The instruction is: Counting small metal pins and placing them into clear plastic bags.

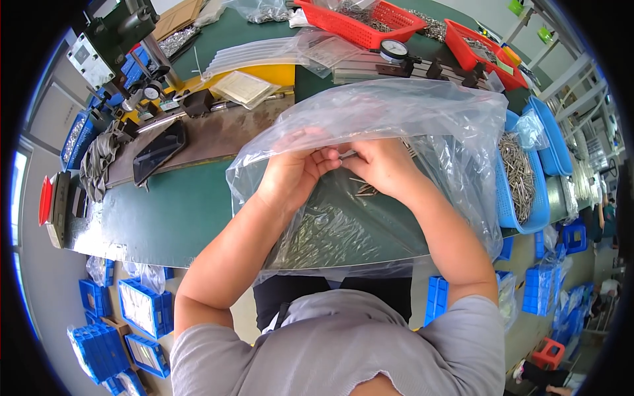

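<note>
Both of my hands reach into a large clear plastic bag (456, 158) spread on the green bench, its upper film lying over my fingers. My left hand (295, 170) is closed, fingers curled and palm partly turned up; what it holds, if anything, is hidden. Fingertips of my right hand (380, 165) pinch a thin, dark metal piece, partly hidden, right beside the left fingertips. Below the right hand several slim metal pins (365, 189) lie in a small heap. More pins show behind its knuckles, seen through the film.
At right, a blue basket (543, 198) holds many metal pins. Red baskets (370, 20) of metal parts stand at the back. A dial gauge (394, 51) sits on a metal rail. Left are a black phone (160, 151), grey gloves (104, 158) and a gauge stand (160, 56).
</note>
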A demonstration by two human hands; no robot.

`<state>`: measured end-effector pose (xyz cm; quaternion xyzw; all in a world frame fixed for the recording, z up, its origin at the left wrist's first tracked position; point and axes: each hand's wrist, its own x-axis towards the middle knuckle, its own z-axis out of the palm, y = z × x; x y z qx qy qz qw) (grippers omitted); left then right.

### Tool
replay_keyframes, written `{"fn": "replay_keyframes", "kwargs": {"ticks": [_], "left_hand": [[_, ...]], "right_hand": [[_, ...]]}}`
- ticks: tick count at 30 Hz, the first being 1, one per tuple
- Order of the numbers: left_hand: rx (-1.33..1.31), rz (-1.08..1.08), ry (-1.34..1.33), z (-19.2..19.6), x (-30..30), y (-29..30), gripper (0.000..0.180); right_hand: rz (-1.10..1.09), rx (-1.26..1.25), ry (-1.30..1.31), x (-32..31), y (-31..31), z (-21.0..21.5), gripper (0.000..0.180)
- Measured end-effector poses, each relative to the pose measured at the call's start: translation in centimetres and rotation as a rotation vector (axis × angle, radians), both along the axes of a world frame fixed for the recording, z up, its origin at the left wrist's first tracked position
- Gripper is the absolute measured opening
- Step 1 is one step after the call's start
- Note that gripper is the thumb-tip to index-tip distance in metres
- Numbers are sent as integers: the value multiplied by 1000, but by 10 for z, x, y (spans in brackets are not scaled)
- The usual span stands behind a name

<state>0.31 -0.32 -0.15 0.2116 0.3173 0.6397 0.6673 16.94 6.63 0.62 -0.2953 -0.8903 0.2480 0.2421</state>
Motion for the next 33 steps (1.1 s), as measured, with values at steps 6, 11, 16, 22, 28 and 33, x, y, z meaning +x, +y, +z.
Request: {"fn": "replay_keyframes", "kwargs": {"ticks": [6,11,16,22,28,33], "left_hand": [[1,-7,-1,-3,-2,2,14],[-37,-80,-35,1,3,1,13],[-32,-96,-42,3,3,-1,13],[-11,-112,-36,5,4,-1,14],[-14,-117,-25,8,7,-4,15],[-37,-114,-27,7,8,-4,16]], "right_hand": [[59,292,-26,-2,0,-1,14],[-26,-562,521,11,4,14,17],[4,-617,517,9,0,22,16],[21,-509,535,7,-2,19,13],[48,-602,425,1,-6,19,7],[57,-788,529,2,-8,21,11]]}}
